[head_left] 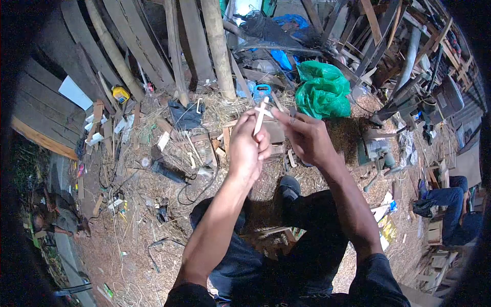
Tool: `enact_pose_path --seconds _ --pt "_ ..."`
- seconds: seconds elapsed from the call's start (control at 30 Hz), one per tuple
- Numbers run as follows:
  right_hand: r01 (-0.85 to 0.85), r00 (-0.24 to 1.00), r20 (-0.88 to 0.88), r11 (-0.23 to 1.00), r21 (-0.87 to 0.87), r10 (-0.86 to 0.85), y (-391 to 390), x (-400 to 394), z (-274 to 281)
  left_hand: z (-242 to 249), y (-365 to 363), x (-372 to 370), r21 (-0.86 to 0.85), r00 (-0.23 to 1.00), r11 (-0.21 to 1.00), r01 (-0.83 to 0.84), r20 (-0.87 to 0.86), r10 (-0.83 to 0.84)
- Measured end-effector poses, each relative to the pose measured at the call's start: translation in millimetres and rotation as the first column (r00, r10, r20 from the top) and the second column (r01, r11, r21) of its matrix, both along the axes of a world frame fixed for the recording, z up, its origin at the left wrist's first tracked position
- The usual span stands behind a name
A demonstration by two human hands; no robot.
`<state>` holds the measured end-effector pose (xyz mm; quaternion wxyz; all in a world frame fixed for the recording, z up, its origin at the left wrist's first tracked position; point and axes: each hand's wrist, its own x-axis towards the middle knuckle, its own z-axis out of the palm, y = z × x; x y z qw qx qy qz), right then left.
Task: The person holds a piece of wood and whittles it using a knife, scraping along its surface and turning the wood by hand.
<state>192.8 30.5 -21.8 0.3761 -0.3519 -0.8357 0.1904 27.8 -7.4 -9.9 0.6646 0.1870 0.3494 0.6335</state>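
A small pale wooden cross [260,118] stands upright in my left hand [247,146], its lower shaft gripped between the thumb and the curled fingers. My right hand [309,135] is closed just to the right, its fingertips right at the cross's side arm. A small dark grey piece [293,112] shows between its fingers; I cannot tell what it is. Both hands are raised in front of my knees, above the shavings-covered ground.
A green plastic bag [322,89] lies beyond my right hand. A bench vise [381,158] stands to the right, near a seated person [452,204]. Planks and poles [217,48] lean at the back. Cables and wood scraps litter the ground, with another person [61,217] at far left.
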Motion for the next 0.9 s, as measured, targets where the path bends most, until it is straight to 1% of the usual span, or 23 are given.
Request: enact_pose_path --seconds 0.03,0.07,0.13,0.17,0.27,0.3,0.4,0.47,0.5,0.53,0.6,0.63,0.67,0.7,0.73,0.77,0.83,0.9 --pt "-0.023 1.0 0.0 1.0 -0.016 0.023 -4.8 -2.3 4.8 -4.7 4.8 -8.9 0.088 0.997 0.993 0.079 0.011 -0.081" --pt "-0.051 0.999 0.001 0.998 -0.031 0.051 -6.4 -5.0 7.2 -6.3 8.3 -10.8 0.074 0.996 0.994 0.085 0.028 -0.087" --pt "-0.046 0.986 -0.166 0.995 -0.088 0.03 -3.1 -8.3 -2.3 -5.5 12.4 -12.7 0.042 0.993 0.994 0.098 0.067 -0.1" --pt "-0.044 0.969 -0.246 0.992 -0.119 0.013 -1.6 -8.7 -8.5 -8.7 13.6 -15.0 0.061 0.989 0.992 0.113 0.09 -0.118" --pt "0.076 0.946 -0.268 0.928 -0.364 -0.182 8.8 3.5 -20.5 -12.0 20.0 -18.5 0.037 0.998 0.998 0.049 0.034 -0.05" --pt "0.075 0.943 -0.275 0.923 -0.377 -0.189 11.4 4.9 -16.9 -11.8 22.4 -20.5 0.055 0.999 0.998 0.038 -0.02 -0.037" --pt "0.074 0.901 -0.337 0.862 -0.501 -0.273 7.8 9.6 0.8 -11.0 29.4 -25.5 0.077 0.989 0.997 -0.025 -0.143 0.036" --pt "0.032 0.905 -0.34 0.835 -0.549 -0.258 6.6 12.2 1.4 -7.5 29.6 -26.0 0.093 0.988 0.995 -0.041 -0.142 0.053" --pt "0.033 0.911 -0.343 0.871 -0.49 -0.228 6.9 9.9 -0.7 -9.5 30.2 -26.9 0.11 0.991 0.993 -0.036 -0.127 0.05" --pt "0.049 0.926 -0.304 0.87 -0.49 -0.223 4.5 8.4 -0.7 -10.9 30.5 -27.3 0.126 0.993 0.992 -0.031 -0.112 0.045" --pt "0.08 0.951 -0.223 0.87 -0.486 -0.212 -0.7 4.4 1.2 -12.2 30.5 -24.4 0.064 0.999 0.997 -0.039 -0.005 0.04" --pt "0.13 0.969 -0.119 0.859 -0.495 -0.215 -4.6 3.7 8.0 -13.0 30.1 -23.5 0.031 0.998 0.999 -0.041 0.048 0.04" --pt "0.179 0.977 -0.014 0.847 -0.5 -0.215 -6.9 3.0 11.8 -15.5 29.8 -24.6 0.062 0.997 0.998 -0.009 0.075 0.004" --pt "0.162 0.977 -0.049 0.88 -0.446 -0.205 -4.9 3.8 5.9 -19.4 29.2 -26.8 0.093 0.994 0.995 0.022 0.1 -0.031" --pt "0.127 0.975 -0.13 0.931 -0.342 -0.181 1.4 5.2 -6.6 -20.0 28.0 -28.5 0.125 0.99 0.991 0.051 0.123 -0.066" --pt "0.096 0.967 -0.208 0.969 -0.229 -0.145 10.1 6.3 -21.9 -19.2 26.7 -28.1 0.111 0.994 0.993 0.036 0.094 -0.047" --pt "0.051 0.938 -0.285 0.891 -0.45 -0.198 1.0 4.9 -7.0 -6.9 22.5 -24.6 0.088 0.999 0.996 0.006 0.036 -0.009" --pt "0.005 0.914 -0.34 0.847 -0.532 -0.219 -8.6 6.6 14.9 0.4 20.2 -24.3 0.072 1.0 0.997 -0.017 0.012 0.017"
